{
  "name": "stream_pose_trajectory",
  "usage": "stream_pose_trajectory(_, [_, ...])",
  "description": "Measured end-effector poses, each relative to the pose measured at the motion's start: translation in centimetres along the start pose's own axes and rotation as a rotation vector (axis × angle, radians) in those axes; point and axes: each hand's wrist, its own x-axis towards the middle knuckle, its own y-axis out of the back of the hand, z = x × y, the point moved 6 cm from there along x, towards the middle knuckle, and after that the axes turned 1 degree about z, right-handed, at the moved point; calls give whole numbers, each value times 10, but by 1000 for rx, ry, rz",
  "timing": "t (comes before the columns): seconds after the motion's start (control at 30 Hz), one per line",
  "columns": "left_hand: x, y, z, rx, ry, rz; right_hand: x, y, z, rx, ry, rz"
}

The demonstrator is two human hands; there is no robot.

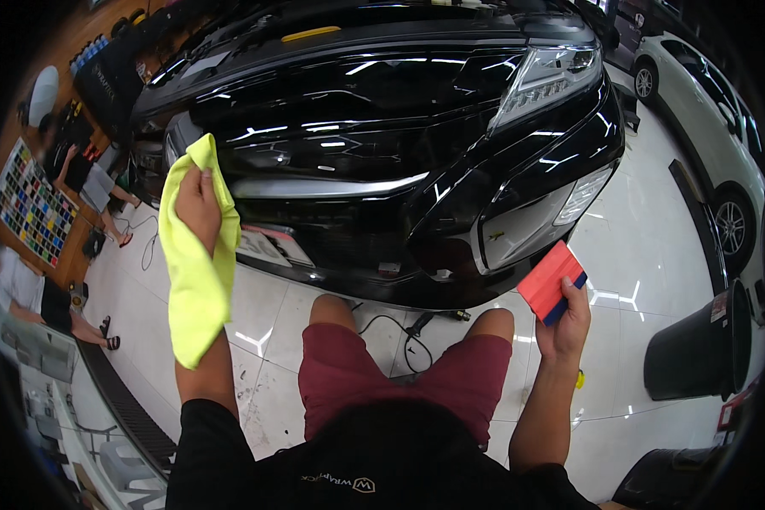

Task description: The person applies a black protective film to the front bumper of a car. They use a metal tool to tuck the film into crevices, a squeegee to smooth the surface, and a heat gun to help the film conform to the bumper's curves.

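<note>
A bright yellow-green cloth (197, 289) drapes from my left hand (199, 210), which is closed on it and raised at the left of the black car's front (348, 119). The cloth hangs down over my forearm. In my right hand (568, 321) I grip a flat red squeegee (546, 280) with a dark blue edge, thumb on its face. It is held up beside the lower right corner of the bumper (518, 225). A silver trim strip (331, 186) runs across the car's front, above a partly covered number plate (272, 246).
A black corded tool (418, 325) lies on the tiled floor between my knees. A large dark bin (693, 348) stands at right, below a parked white car (714, 102). Two people sit at the left near a board of colour samples (34, 200). A yellow tool (310, 34) rests on the bonnet.
</note>
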Motion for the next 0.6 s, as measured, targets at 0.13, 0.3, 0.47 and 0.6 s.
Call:
stream_pose_trajectory(0.13, [-43, 11, 24, -117, 178, 51, -7, -25, -5, 135, 2, -159])
stream_pose_trajectory(0.3, [-85, -52, 139, -172, -471, 59, -18, -18, 18, -14, -164, -234])
stream_pose_trajectory(0.47, [-90, -82, 223, -188, -665, 18, -39, -11, 37, 102, -286, -58])
stream_pose_trajectory(0.6, [-79, -108, 287, -118, -867, -38, -60, -1, 31, 294, -254, -110])
